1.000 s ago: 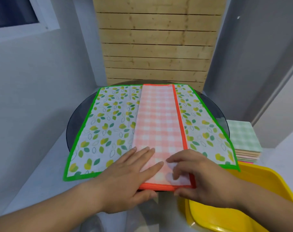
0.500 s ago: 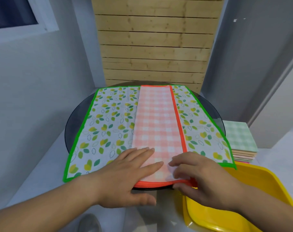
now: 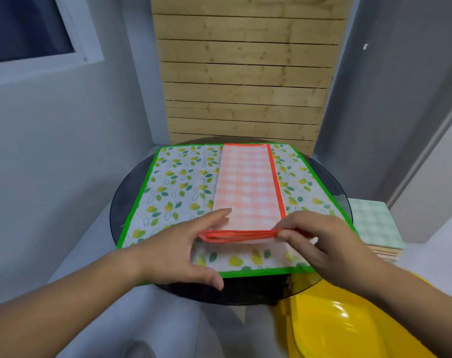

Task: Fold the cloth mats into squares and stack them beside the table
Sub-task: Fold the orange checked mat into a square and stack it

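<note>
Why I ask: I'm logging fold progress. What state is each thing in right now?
Pink checked mat: folded into a long strip, near end raised.
Leaf-print mat: unfolded, spread flat under the strip.
Stack of folded mats: squares, piled beside the glass table.
Left hand: straight fingers rest on the strip's near-left corner.
Right hand: pinches the near-right corner.

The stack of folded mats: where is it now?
In the head view, the stack of folded mats sits at the right, just past the right rim of the round glass table and behind the yellow tray.
</note>
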`<state>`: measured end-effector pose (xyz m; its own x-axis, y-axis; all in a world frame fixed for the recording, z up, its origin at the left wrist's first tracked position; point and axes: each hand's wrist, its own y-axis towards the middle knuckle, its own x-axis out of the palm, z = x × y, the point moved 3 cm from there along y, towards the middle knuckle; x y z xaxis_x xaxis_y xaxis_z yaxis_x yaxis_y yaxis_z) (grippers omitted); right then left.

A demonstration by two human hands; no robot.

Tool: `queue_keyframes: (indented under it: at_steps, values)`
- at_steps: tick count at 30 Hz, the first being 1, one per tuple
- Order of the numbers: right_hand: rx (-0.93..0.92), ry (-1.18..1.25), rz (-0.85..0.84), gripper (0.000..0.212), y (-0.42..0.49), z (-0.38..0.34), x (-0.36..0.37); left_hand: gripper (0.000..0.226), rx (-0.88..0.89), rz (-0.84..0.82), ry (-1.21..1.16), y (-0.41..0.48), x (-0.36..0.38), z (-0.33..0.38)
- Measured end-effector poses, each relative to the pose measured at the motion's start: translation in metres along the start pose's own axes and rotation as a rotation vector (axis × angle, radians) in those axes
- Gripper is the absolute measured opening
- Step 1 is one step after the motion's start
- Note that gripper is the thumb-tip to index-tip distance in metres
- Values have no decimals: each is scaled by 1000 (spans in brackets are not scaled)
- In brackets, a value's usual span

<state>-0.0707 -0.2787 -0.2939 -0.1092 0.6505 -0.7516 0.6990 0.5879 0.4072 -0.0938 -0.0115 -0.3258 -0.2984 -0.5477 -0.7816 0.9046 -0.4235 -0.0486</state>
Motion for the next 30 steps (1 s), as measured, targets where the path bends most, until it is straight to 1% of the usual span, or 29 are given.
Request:
queue_keyframes:
  at_steps: [1,4,5,10,12,13,14,15,16,18,20,25,27,28,30]
  values:
    - [17,20,31,23,8,-1,-6,108,-14,57,-39,3,-4,-2]
    - [74,58,94,21,35,1,-21,65,-33,218,-147,20,-12,-3]
    - [96,77,109,17,45,4,-24,57,-30,253,-174,27,-15,-5]
    - [252,177,248,16,82,27,-37,26,-107,297,-310,64,-19,-15]
    - [366,339,360,14,88,43,-36,14,-169,310,-342,77,-19,-21]
    - [434,463,389,27,89,50,-33,19,-202,326,-336,83,-20,-23]
    - [513,582,385,46,89,59,-26,29,-229,337,-329,88,-20,-26]
    - [588,654,359,60,86,68,-18,34,-256,335,-332,92,-21,-29]
    - [647,667,313,65,83,75,-9,33,-280,332,-343,96,-21,-32]
    - [717,593,200,60,75,85,8,25,-332,299,-374,102,-20,-37]
    - [722,512,125,58,69,88,19,19,-367,262,-422,107,-21,-38]
    - [666,285,114,65,69,88,16,24,-405,265,-534,111,-24,-31]
    - [670,256,107,64,67,85,12,35,-419,288,-533,110,-26,-27]
    - [677,237,102,60,65,83,11,46,-428,296,-536,108,-25,-25]
    - [690,176,65,44,61,81,8,65,-445,282,-532,103,-20,-20]
